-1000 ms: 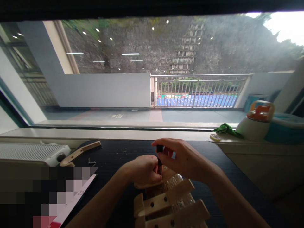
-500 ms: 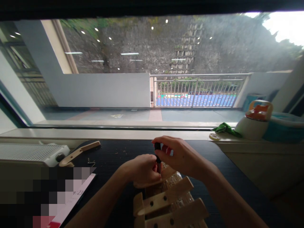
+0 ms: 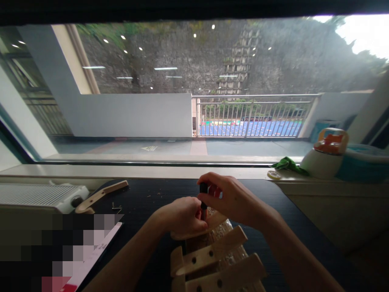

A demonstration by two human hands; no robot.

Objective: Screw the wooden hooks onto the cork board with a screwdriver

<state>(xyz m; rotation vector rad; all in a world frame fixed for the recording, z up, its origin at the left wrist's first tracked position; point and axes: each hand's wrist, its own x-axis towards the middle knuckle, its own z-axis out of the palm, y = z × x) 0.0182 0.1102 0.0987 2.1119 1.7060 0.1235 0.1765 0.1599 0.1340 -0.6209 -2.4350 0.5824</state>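
The fingers of my right hand point(image 3: 232, 198) wrap the black handle of a screwdriver point(image 3: 203, 189), which stands upright with its lower end at a wooden piece point(image 3: 217, 221). My left hand point(image 3: 184, 215) is closed around the lower part of the same tool, its knuckles close above the wood. Its tip is hidden behind the left fingers. Nearer to me lie two more curved wooden pieces, the middle one point(image 3: 219, 246) and the nearest one point(image 3: 234, 273), each with dark round holes. Clear bubble wrap point(image 3: 223, 230) lies beneath them.
On the black table point(image 3: 139, 227), a loose wooden piece point(image 3: 106, 194) and small metal parts point(image 3: 116, 208) lie at left. A white heater point(image 3: 42, 196) stands beyond. On the sill are a green cloth point(image 3: 287, 164) and a white jug point(image 3: 323, 160) with an orange top.
The screwdriver's handle and my right hand have shifted slightly to the right. My left hand keeps nearly the same place, and the wooden pieces have not moved.
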